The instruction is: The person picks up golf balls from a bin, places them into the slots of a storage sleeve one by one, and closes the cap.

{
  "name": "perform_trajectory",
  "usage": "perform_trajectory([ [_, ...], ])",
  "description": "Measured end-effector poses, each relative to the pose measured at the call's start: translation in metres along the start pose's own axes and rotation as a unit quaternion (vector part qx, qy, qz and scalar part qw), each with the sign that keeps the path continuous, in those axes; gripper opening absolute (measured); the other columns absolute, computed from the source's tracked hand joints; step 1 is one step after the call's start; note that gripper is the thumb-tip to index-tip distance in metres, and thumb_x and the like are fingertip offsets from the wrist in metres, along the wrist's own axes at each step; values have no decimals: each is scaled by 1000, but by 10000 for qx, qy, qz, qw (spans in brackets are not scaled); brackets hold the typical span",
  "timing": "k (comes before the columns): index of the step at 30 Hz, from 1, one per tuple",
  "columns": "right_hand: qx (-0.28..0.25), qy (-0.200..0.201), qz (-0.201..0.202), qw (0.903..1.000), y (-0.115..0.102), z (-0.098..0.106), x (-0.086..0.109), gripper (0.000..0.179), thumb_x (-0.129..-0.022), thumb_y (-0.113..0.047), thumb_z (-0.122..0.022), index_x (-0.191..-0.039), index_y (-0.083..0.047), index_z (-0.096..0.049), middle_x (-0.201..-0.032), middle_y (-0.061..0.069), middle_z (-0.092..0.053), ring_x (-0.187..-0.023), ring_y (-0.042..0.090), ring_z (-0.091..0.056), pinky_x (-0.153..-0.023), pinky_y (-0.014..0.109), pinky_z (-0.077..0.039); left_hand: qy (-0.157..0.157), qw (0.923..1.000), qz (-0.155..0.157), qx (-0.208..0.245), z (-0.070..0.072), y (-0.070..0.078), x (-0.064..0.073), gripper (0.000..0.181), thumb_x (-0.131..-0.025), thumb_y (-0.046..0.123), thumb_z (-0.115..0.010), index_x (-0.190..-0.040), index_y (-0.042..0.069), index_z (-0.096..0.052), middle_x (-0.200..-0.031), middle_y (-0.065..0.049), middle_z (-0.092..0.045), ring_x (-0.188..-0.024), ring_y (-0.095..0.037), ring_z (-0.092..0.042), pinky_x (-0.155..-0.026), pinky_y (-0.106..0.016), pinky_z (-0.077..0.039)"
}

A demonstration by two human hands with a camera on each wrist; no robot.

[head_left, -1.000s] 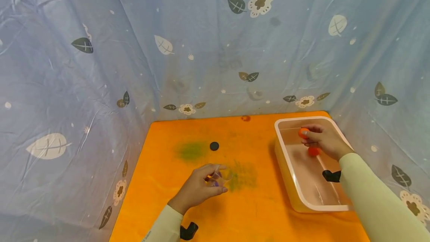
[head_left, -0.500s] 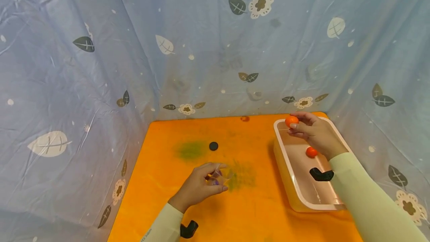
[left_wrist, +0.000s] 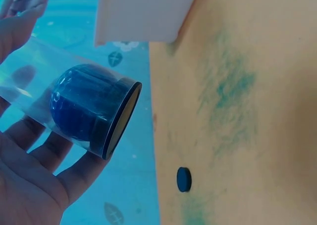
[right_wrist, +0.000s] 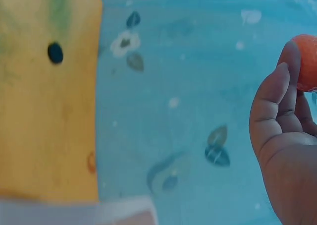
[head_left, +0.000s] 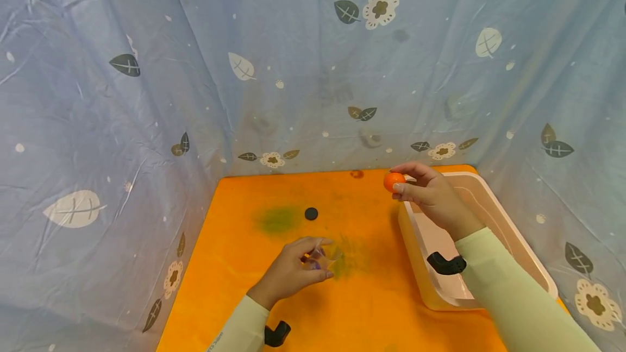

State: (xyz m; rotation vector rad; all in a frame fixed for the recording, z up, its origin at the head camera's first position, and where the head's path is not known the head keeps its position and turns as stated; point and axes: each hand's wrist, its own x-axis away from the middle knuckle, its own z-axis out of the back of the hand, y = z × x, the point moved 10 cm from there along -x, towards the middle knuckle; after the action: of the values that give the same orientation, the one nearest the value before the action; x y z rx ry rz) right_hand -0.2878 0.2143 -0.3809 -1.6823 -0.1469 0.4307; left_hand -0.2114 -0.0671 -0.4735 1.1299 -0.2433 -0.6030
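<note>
My left hand (head_left: 285, 275) holds a clear plastic cylinder (head_left: 329, 257) low over the middle of the table. In the left wrist view the cylinder (left_wrist: 37, 81) lies tilted, and a dimpled ball (left_wrist: 81, 101) sits inside at its dark-rimmed end. That ball looks purple in the head view and blue here. My right hand (head_left: 435, 197) pinches a small orange ball (head_left: 392, 181) between thumb and fingers, just left of the pinkish tub's (head_left: 421, 265) far left corner. Only part of the orange ball (right_wrist: 308, 61) shows at the right wrist view's edge.
A small black disc (head_left: 311, 213) lies on the orange tabletop (head_left: 235, 243), beyond my left hand. The tub stands at the table's right side, partly behind my right sleeve (head_left: 513, 292). Patterned blue curtains (head_left: 303, 69) close in the back and both sides.
My right hand has lifted the orange ball from inside the tub and carried it left past the tub's rim. The red ball in the tub is now hidden. My left hand stays nearly still.
</note>
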Motion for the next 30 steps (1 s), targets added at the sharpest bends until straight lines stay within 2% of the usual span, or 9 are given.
perform_trajectory([
  [5,221,-213,112,9995,-3,-27,2,31,-106,6,-67,-136,-2,-67,-130,17,-65,-98,28,-71,-88,37,-61,-31,10000,-49,-57,-1,0,-2,42,-97,31,-88,-133,18,-73,-129,10,-68,-106,-30,-66,-86,-34,-59],
  [8,449,-265,100,9986,-2,-41,4,34,-105,3,-69,-139,0,-66,-130,19,-66,-99,31,-72,-88,38,-61,-21,9999,-62,-123,0,0,-2,40,-96,32,-89,-130,19,-73,-132,7,-68,-106,-28,-67,-87,-34,-59],
  [11,571,-390,56,9976,3,-55,8,36,-105,0,-71,-141,0,-65,-129,21,-68,-102,34,-73,-89,39,-60,12,9998,-57,-164,0,-1,-2,45,-96,32,-89,-137,24,-72,-128,1,-70,-104,-24,-66,-86,-34,-60],
  [14,574,-568,-51,9967,12,-70,12,37,-105,-3,-72,-141,0,-65,-129,21,-69,-105,38,-73,-91,40,-60,31,9998,-43,-169,0,-2,-1,55,-96,33,-89,-147,26,-68,-118,0,-70,-102,-21,-66,-85,-34,-60],
  [17,518,-737,-243,9956,24,-83,16,37,-105,-5,-74,-141,-3,-66,-129,21,-70,-110,40,-72,-92,42,-61,29,9999,-32,-135,0,-3,0,58,-96,31,-89,-149,25,-66,-114,4,-69,-101,-20,-67,-85,-35,-60],
  [21,479,-988,-262,9936,39,-101,20,35,-104,-4,-75,-138,-4,-67,-129,21,-69,-108,40,-72,-90,43,-61,41,10000,13,-69,-1,-4,0,54,-96,26,-90,-145,25,-69,-118,8,-68,-101,-17,-67,-86,-35,-60],
  [24,453,-1108,-160,9927,47,-111,21,34,-103,-3,-75,-137,-2,-68,-128,22,-69,-102,40,-71,-88,41,-62,64,10000,27,-50,-1,-4,-1,44,-96,25,-90,-135,26,-72,-126,7,-68,-102,-17,-67,-88,-35,-60],
  [27,431,-1156,-203,9922,55,-119,24,33,-104,-5,-76,-136,-4,-69,-126,21,-70,-99,38,-69,-86,38,-61,69,9999,11,-105,-1,-4,-1,44,-95,27,-90,-135,27,-71,-123,6,-68,-102,-17,-66,-88,-35,-60],
  [30,388,-1193,-273,9917,63,-126,27,33,-104,-6,-76,-136,-5,-70,-124,21,-69,-97,35,-68,-86,37,-61,47,9999,27,-129,-2,-4,-1,52,-95,29,-90,-143,29,-69,-116,5,-67,-103,-18,-66,-88,-36,-60],
])
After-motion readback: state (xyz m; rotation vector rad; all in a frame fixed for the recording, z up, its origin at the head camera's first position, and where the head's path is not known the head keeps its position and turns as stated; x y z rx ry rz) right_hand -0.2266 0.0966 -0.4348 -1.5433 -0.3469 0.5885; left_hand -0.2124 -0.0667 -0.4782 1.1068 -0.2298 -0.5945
